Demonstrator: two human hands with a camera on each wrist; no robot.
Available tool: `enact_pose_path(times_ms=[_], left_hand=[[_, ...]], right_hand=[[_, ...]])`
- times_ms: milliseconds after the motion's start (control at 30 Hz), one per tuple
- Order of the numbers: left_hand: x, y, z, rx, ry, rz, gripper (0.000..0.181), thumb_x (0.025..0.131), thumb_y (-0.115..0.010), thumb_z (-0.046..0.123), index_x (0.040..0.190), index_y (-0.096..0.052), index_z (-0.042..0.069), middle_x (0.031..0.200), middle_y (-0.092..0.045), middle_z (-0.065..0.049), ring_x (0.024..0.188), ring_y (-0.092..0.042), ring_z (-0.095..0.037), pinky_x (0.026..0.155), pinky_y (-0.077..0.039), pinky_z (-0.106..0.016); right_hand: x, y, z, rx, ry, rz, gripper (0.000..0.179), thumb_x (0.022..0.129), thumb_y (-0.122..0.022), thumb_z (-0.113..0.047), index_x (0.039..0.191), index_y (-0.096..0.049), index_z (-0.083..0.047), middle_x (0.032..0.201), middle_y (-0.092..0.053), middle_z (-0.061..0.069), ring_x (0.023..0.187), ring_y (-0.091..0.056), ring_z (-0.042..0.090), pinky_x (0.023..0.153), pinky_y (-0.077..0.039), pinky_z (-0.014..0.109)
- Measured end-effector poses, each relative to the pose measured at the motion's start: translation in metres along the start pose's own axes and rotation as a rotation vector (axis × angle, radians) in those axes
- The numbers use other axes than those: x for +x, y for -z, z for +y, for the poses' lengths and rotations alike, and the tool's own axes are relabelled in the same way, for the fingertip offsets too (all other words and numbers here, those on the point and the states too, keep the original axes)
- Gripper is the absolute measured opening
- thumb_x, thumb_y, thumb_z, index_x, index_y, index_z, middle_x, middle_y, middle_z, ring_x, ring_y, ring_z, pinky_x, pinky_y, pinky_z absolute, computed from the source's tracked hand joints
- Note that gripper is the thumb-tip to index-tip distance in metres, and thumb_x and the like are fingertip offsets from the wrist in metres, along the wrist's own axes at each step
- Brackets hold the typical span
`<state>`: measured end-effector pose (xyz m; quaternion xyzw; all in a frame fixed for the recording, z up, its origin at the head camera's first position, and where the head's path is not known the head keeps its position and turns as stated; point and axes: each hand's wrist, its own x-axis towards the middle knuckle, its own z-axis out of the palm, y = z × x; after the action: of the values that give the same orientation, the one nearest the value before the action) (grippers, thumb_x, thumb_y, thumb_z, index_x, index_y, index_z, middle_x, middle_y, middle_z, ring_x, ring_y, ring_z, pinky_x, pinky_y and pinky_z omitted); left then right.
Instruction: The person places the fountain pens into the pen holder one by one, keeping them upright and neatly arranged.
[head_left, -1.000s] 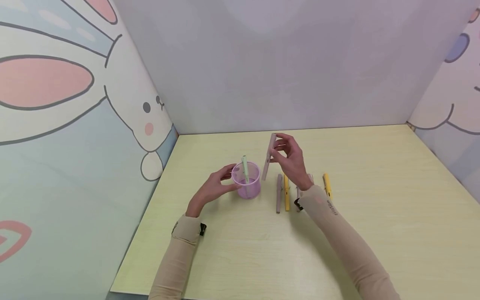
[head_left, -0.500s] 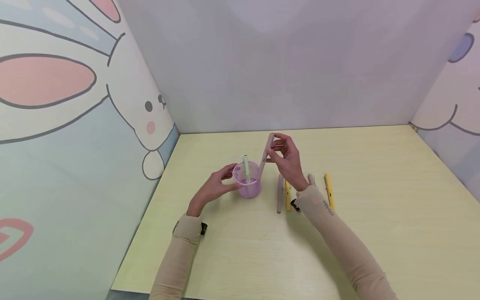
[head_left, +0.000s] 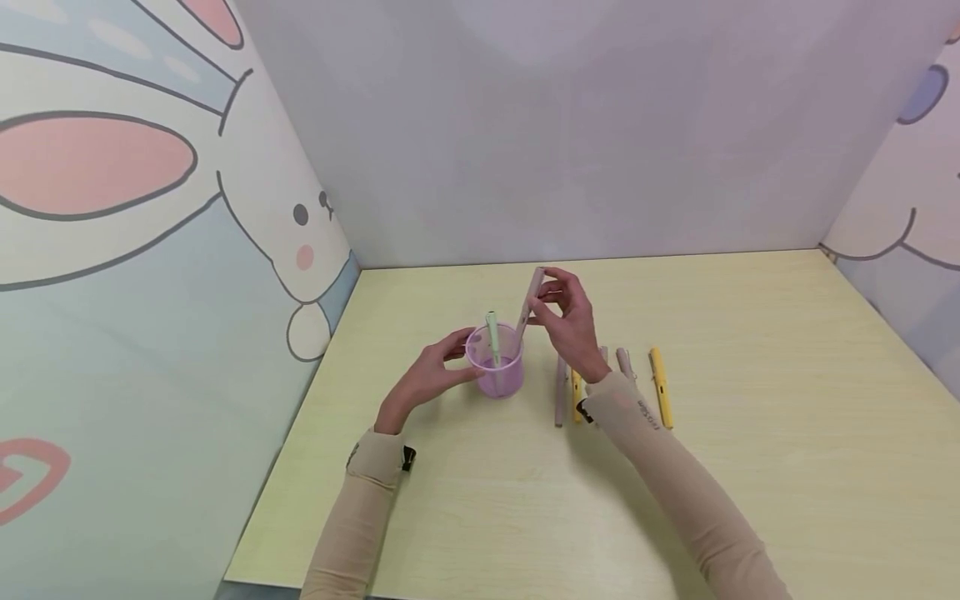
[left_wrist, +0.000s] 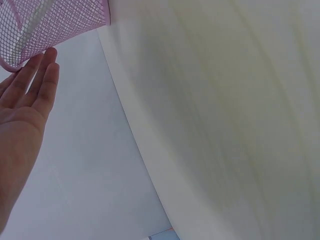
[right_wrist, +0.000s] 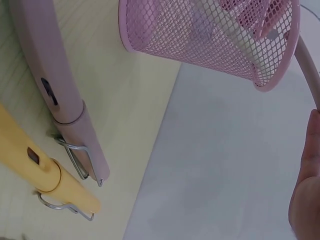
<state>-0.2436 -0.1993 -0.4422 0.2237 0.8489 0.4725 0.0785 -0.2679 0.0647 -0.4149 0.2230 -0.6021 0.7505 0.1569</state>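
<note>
My left hand (head_left: 433, 372) holds the pink mesh pen holder (head_left: 501, 383) at its left side, thumb along the near rim and fingers behind. The left wrist view shows those fingers against the mesh (left_wrist: 75, 22). A light green pen (head_left: 493, 337) leans upright inside the holder. Above its right side, my right hand (head_left: 570, 325) pinches a mauve pen (head_left: 528, 304) near the upper end. That pen slants down, its lower end inside the rim. In the right wrist view the held pen (right_wrist: 307, 65) shows at the holder's mouth, beside the fingers (right_wrist: 312, 140).
Right of the holder, several pens lie on the pale wooden table (head_left: 465, 517), partly under the right wrist: a mauve pen (head_left: 560, 396), a yellow pen (head_left: 577, 396), another mauve pen (head_left: 625, 362) and a yellow pen (head_left: 661, 387). A grey wall (head_left: 570, 133) stands behind.
My right hand has moved left and lowered the mauve pen from beside the holder to inside its rim. The left hand has stayed at the holder.
</note>
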Motion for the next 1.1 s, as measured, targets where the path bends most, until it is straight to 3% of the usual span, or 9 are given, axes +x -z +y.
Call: enact_pose_path(times_ms=[500,633,867,1100], left_hand=[[0.001,0.000,0.000,-0.007,0.003,-0.002,0.074,0.094,-0.078,0.031,0.156,-0.044,0.010,0.149,-0.055,-0.010,0.134,-0.054,-0.032,0.114,-0.042,-0.050],[0.001,0.000,0.000,0.001,0.002,-0.002,0.074,0.094,-0.077,0.031,0.157,-0.044,0.010,0.149,-0.056,-0.010,0.134,-0.054,-0.032,0.114,-0.042,-0.049],[0.001,0.000,0.000,0.006,0.001,-0.001,0.074,0.094,-0.078,0.031,0.156,-0.044,0.010,0.149,-0.055,-0.010,0.133,-0.054,-0.034,0.113,-0.043,-0.051],[0.001,0.000,0.001,0.010,-0.002,0.000,0.074,0.094,-0.077,0.031,0.157,-0.043,0.010,0.149,-0.055,-0.010,0.134,-0.054,-0.032,0.113,-0.043,-0.049]], right_hand=[[-0.006,-0.011,0.001,-0.079,-0.006,-0.057,0.050,0.094,-0.059,0.021,0.141,-0.042,0.017,0.107,-0.052,0.034,0.094,-0.060,0.027,0.070,-0.064,0.035],[-0.006,-0.010,0.010,-0.095,0.002,-0.060,0.049,0.094,-0.062,0.018,0.140,-0.045,0.013,0.105,-0.054,0.031,0.093,-0.060,0.027,0.069,-0.064,0.033],[-0.008,-0.007,0.015,-0.088,0.013,-0.077,0.042,0.095,-0.066,0.012,0.136,-0.053,0.007,0.101,-0.057,0.024,0.091,-0.062,0.026,0.065,-0.064,0.039],[-0.009,-0.002,0.013,-0.093,-0.005,-0.067,0.044,0.095,-0.064,0.015,0.137,-0.052,0.011,0.102,-0.057,0.027,0.091,-0.062,0.023,0.066,-0.064,0.037]])
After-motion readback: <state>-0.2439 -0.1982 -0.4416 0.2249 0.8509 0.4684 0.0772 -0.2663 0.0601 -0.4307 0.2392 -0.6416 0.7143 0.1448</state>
